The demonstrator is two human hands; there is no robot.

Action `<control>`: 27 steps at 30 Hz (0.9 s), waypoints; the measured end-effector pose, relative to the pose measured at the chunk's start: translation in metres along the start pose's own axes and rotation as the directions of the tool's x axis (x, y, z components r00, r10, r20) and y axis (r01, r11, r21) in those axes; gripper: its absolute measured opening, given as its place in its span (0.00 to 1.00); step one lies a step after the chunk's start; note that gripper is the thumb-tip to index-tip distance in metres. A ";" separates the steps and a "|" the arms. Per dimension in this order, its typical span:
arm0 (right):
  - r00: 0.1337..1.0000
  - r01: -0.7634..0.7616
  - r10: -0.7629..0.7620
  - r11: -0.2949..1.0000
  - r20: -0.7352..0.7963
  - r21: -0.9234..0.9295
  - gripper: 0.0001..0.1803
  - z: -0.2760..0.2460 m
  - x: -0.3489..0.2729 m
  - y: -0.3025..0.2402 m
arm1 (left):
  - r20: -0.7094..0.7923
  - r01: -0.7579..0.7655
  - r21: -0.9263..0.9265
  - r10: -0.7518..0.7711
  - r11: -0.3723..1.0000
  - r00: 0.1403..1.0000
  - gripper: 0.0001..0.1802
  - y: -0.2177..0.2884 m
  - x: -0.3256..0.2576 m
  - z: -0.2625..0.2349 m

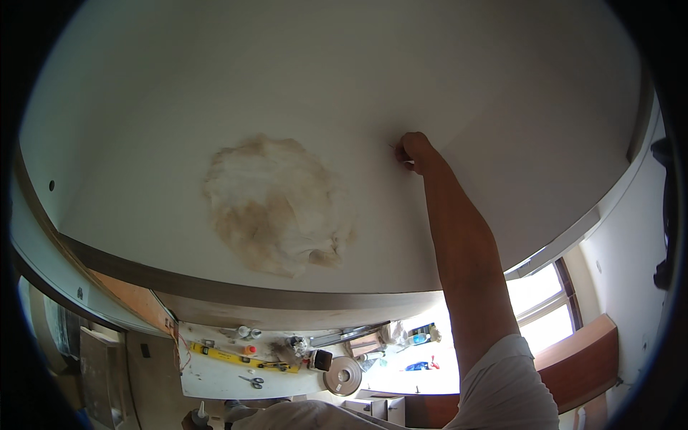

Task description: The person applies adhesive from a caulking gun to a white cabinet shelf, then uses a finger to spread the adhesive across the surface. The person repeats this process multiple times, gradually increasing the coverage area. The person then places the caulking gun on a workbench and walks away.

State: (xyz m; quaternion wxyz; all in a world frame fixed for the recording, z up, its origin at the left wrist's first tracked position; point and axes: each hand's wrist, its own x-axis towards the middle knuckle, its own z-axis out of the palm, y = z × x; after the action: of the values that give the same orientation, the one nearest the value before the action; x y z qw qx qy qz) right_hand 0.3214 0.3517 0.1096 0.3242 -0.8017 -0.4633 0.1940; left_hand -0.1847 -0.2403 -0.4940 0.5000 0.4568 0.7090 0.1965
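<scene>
My right hand (413,152) reaches up across a broad white panel (373,222), its fingers closed in a pinch near the surface. Something thin and pale shows at the fingertips, too small to name. To the left of that hand, a crumpled white cloth (276,204) with brown stains lies against the panel. At the lower edge, my left hand (192,421) is partly cut off and in shadow. It is closed round a small bottle with a pointed nozzle (201,411).
Below the panel's edge, a white worktop holds a yellow spirit level (244,358), scissors (255,383), a brown coiled roll (342,376), a bottle with a red-orange cap (249,350) and several other items. A reddish-brown wooden piece (580,351) stands by the bright window (548,297).
</scene>
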 end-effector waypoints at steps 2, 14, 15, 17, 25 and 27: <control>1.000 -0.005 0.005 1.000 -0.023 -0.020 0.15 0.002 -0.001 -0.001 | -0.002 -0.003 -0.044 0.003 0.999 1.000 0.39 -0.001 0.000 0.000; 0.995 0.082 -0.071 0.978 0.067 -0.189 0.05 0.016 0.009 -0.010 | -0.019 -0.027 -0.026 0.027 0.999 0.999 0.40 -0.017 0.000 -0.001; 0.992 0.100 -0.085 0.982 0.098 -0.162 0.07 0.017 0.007 -0.011 | -0.016 -0.031 -0.023 0.031 0.999 0.999 0.39 -0.016 -0.001 -0.002; 0.988 0.130 -0.117 0.983 0.103 -0.133 0.10 0.015 0.000 -0.013 | 0.005 -0.005 -0.037 0.005 0.999 1.000 0.38 -0.011 -0.001 -0.003; 0.985 0.001 -0.065 0.932 0.163 0.362 0.06 -0.030 -0.012 0.019 | -0.011 0.000 -0.093 -0.001 0.996 1.000 0.39 0.003 -0.009 -0.002; 0.988 -0.022 -0.037 0.927 0.150 0.374 0.06 -0.031 -0.003 0.025 | -0.036 -0.015 -0.065 0.012 0.998 0.999 0.39 0.002 -0.013 -0.002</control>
State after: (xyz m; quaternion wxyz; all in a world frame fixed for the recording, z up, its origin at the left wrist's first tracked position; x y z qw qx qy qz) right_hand 0.3545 0.3294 0.1141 0.4350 -0.7061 -0.4444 0.3388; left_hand -0.1848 -0.2494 -0.4847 0.5007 0.4414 0.7079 0.2311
